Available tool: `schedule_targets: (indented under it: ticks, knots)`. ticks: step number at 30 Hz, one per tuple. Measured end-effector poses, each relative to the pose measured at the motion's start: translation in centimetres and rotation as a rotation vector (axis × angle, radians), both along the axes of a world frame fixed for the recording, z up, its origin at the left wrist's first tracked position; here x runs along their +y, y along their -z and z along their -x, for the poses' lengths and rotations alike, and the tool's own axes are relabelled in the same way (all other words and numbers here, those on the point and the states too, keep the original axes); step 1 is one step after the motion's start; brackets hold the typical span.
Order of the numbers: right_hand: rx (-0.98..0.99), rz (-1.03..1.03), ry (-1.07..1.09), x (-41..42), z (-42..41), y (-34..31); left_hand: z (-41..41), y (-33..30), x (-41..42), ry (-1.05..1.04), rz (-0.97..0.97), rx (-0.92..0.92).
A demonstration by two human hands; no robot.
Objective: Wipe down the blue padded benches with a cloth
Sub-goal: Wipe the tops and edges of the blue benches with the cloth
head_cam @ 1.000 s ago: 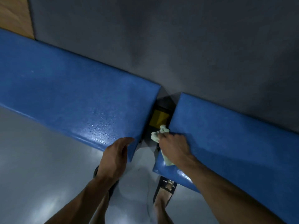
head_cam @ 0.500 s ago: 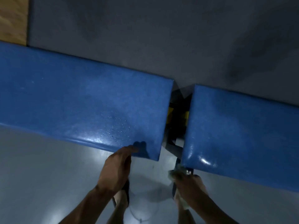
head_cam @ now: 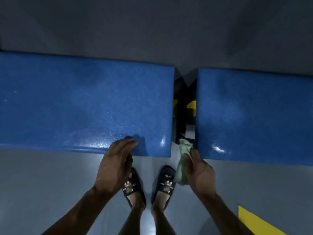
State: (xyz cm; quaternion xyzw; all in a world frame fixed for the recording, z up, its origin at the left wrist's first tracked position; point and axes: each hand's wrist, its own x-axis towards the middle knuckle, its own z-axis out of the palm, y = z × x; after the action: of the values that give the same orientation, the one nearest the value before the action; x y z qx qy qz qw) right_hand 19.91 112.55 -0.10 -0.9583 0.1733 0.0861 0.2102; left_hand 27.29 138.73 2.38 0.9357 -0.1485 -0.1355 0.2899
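We stand facing two blue padded benches set end to end against a grey wall, the left bench (head_cam: 84, 102) and the right bench (head_cam: 254, 116), with a narrow dark gap (head_cam: 185, 107) between them where black and yellow framing shows; our right hand (head_cam: 200, 173) grips the pale green cloth (head_cam: 183, 160), fingers curled round it, the bunched upper end of the cloth poking up at the front of the gap, just beside the near left corner of the right bench; whether it touches that corner we cannot tell; our left hand (head_cam: 115, 165) holds nothing, its fingers relaxed and resting on the front edge of the left bench, near its right end; droplets and a wet sheen lie on that bench close to the fingers, so we judge its top already wiped or dampened; the step in hand looks like working the bench ends at the gap; next, we judge, the cloth must be lifted onto the right bench's top and drawn across it with flat, even pressure, our sandalled feet (head_cam: 149, 185) shifting along the grey floor (head_cam: 42, 184).
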Motion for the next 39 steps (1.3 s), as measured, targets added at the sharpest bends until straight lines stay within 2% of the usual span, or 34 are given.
schedule_targets:
  ticks: [6, 11, 14, 22, 28, 31, 35, 37, 39]
  knots:
    - [-0.046, -0.149, 0.123, 2.3, -1.6, 2.7, -0.2, 0.0, 0.3, 0.016, -0.098, -0.072]
    - [0.082, -0.353, 0.264, 3.1, -2.2, 5.2, -0.4, 0.3, 0.9, -0.004, -0.132, -0.043]
    - [0.056, -0.406, 0.349, 3.3, -2.0, 5.0, -0.5, 0.6, 1.2, -0.005, -0.128, -0.024]
    - [-0.094, -0.336, 0.358, 5.6, -3.2, 3.6, -1.4, 1.1, 2.2, 0.012, -0.070, 0.004]
    - [-0.183, -0.134, 0.390, 7.8, -4.7, 2.9, -2.2, 1.4, 3.8, 0.020, -0.082, -0.002]
    - [-0.213, -0.127, 0.175, 12.0, -6.2, 2.2, -2.4, 1.6, 4.5, 0.028, -0.068, 0.005]
    - [-0.205, 0.050, -0.220, 18.1, -7.8, 2.1, -2.7, 1.8, 5.5, -0.001, -0.063, 0.013]
    - [-0.255, 0.055, -0.290, 16.9, -7.8, 1.9, -2.8, 1.9, 6.1, -0.003, -0.065, 0.004]
    - [-0.303, 0.096, -0.271, 13.3, -6.7, 2.0, -3.0, 1.9, 6.6, 0.006, -0.062, -0.011]
